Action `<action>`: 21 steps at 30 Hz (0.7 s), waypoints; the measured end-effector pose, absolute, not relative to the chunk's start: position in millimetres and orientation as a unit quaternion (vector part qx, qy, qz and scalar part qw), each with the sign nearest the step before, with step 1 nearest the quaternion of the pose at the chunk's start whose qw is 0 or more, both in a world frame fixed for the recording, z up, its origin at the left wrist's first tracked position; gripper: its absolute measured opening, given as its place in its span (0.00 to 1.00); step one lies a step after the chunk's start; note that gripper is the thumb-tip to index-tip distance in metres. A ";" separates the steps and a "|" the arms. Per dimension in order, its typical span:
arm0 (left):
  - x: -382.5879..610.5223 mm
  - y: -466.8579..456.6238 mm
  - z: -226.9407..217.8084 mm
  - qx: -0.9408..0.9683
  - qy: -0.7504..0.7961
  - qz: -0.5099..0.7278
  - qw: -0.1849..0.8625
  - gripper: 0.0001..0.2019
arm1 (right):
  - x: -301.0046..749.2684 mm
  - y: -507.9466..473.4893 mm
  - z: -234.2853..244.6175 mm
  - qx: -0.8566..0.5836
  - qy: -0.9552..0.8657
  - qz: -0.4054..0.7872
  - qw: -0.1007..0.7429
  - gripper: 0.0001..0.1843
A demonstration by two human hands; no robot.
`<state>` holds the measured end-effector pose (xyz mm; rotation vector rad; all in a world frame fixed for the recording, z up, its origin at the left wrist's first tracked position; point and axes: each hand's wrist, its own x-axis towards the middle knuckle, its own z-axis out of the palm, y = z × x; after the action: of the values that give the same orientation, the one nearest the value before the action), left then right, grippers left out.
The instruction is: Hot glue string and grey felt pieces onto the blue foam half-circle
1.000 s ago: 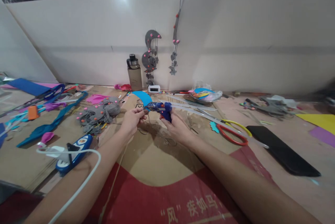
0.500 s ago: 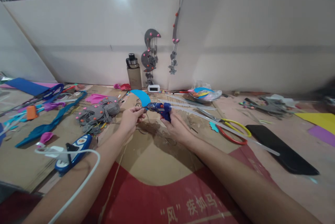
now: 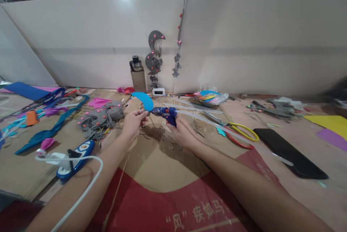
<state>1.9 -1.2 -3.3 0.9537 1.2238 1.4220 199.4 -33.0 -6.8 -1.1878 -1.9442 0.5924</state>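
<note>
Between the thumb and fingers of my left hand (image 3: 135, 123) is a bright blue crescent cutout (image 3: 143, 101), held up above the cardboard (image 3: 151, 168). My right hand (image 3: 184, 130) is wrapped round the handle of a blue glue gun (image 3: 168, 113). Its nozzle points left and meets, or nearly meets, the lower end of the crescent; I cannot tell if they touch. A long translucent glue stick (image 3: 225, 127) runs out of the gun's back toward the right. A dark cord or thread (image 3: 154, 121) hangs near my left fingers.
Scissors (image 3: 241, 132) and a black phone-like slab (image 3: 291, 152) lie to the right. Grey felt pieces with pompoms (image 3: 101, 114) and a blue power strip (image 3: 78, 158) with a white cable lie left. A bottle (image 3: 138, 78), small clock (image 3: 158, 91) and dish (image 3: 213, 99) stand behind.
The blue crescent has tilted and turned a little in my left fingers, now showing a broader face. The glue gun stays nearly in place. The whole view has shifted slightly.
</note>
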 end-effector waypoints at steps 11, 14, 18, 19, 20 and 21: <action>-5.5 1.3 4.9 0.340 0.495 0.622 0.503 0.11 | 206.8 -7.0 -16.3 -0.492 -0.628 0.430 0.423 0.09; -4.1 1.2 2.8 0.357 0.497 0.615 0.498 0.14 | 218.8 8.4 -20.6 -0.556 -0.598 0.435 0.379 0.04; 0.1 -2.2 3.1 0.403 0.504 0.611 0.458 0.14 | 234.8 9.3 -17.5 -0.623 -0.686 0.190 0.324 0.12; 1.2 -3.8 4.1 0.418 0.510 0.609 0.440 0.14 | 235.8 5.3 -13.9 -0.622 -0.701 0.126 0.324 0.13; 2.4 -5.7 5.4 0.434 0.520 0.606 0.418 0.13 | 234.7 0.3 -9.5 -0.615 -0.711 0.079 0.332 0.12; 3.7 -7.9 6.9 0.451 0.532 0.601 0.390 0.12 | 231.2 -5.0 -4.8 -0.603 -0.717 0.055 0.345 0.11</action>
<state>3.7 -7.9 6.9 1.1469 1.3520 1.5268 231.2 -5.0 -4.8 -1.5662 -1.8628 0.1433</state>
